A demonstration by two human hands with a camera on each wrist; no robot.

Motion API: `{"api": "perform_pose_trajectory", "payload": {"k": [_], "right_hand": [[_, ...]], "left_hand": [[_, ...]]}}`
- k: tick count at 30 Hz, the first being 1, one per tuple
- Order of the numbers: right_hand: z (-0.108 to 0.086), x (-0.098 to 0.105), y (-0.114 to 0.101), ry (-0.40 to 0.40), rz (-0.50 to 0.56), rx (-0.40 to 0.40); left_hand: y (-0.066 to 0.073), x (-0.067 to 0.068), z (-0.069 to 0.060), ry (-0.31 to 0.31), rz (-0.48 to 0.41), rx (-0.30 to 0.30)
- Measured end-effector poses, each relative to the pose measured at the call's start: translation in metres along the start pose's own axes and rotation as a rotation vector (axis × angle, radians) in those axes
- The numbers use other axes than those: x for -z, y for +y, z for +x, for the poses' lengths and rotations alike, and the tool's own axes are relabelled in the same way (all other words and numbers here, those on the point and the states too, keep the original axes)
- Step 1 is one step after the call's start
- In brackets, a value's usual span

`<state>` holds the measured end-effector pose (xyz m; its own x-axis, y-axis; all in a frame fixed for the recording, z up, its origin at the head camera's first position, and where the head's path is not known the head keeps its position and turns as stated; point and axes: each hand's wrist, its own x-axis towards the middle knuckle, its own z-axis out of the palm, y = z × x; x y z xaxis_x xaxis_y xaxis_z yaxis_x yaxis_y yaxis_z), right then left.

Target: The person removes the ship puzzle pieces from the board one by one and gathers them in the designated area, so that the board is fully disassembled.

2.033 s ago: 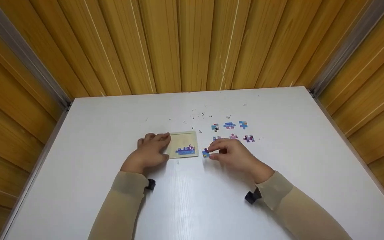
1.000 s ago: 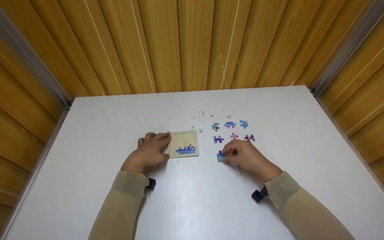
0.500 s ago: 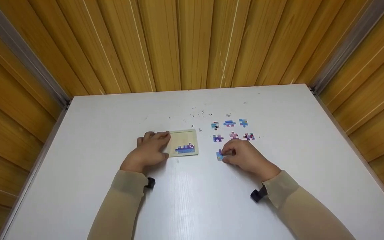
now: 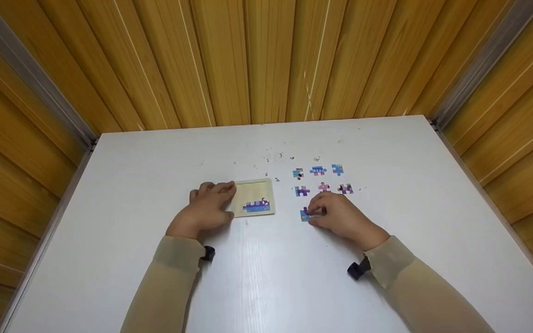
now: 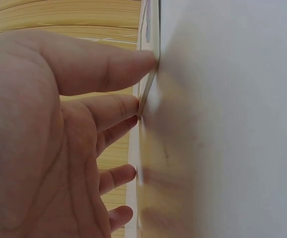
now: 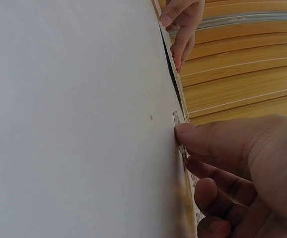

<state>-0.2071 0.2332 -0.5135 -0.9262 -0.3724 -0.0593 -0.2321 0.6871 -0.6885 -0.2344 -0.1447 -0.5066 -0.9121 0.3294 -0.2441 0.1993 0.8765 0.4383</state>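
Observation:
A pale wooden puzzle tray (image 4: 253, 189) lies flat on the white table. Joined blue-purple puzzle pieces (image 4: 257, 206) fill part of its near side. My left hand (image 4: 205, 208) holds the tray's left side, thumb at the near corner and a finger at the far one; the left wrist view shows the thumb (image 5: 128, 67) on the tray edge. To the tray's right, my right hand (image 4: 343, 216) pinches a blue puzzle piece (image 4: 304, 215) with a purple tab between thumb and forefinger. Edge-on in the right wrist view, that piece (image 6: 177, 120) is close to the tabletop, partly covered by the thumb.
Beyond my right hand, several loose pieces lie in two rows, among them a blue piece (image 4: 318, 170) and a pink piece (image 4: 324, 186). Small dark crumbs (image 4: 281, 156) dot the table behind the tray. Yellow wood-look panels (image 4: 266, 64) enclose the back and sides.
My right hand has carried the pinched piece rightward, away from the tray's edge, and has stayed nearly still over the last second. My left hand and the tray have not moved.

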Motion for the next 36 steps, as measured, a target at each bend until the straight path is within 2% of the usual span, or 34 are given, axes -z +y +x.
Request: {"api": "perform_pose_trajectory", "payload": {"k": [10,16,25,31,36], "right_hand": [[-0.002,0.001,-0.004,0.007,-0.006,-0.019],[0.000,0.001,-0.018,0.003,0.001,-0.020],[0.015,-0.008,-0.061,-0.007,0.086,0.092],[0.032,-0.016,-0.097,-0.019,0.209,0.087],[0.046,-0.024,-0.121,0.001,0.295,0.072]], "left_hand": [[0.001,0.001,0.002,0.002,0.011,-0.005],[0.000,-0.001,0.003,0.004,0.013,0.001],[0.001,-0.002,0.002,0.009,-0.024,0.025],[0.001,-0.004,0.002,0.009,-0.021,0.030],[0.000,-0.001,0.001,0.008,-0.015,0.019]]}}
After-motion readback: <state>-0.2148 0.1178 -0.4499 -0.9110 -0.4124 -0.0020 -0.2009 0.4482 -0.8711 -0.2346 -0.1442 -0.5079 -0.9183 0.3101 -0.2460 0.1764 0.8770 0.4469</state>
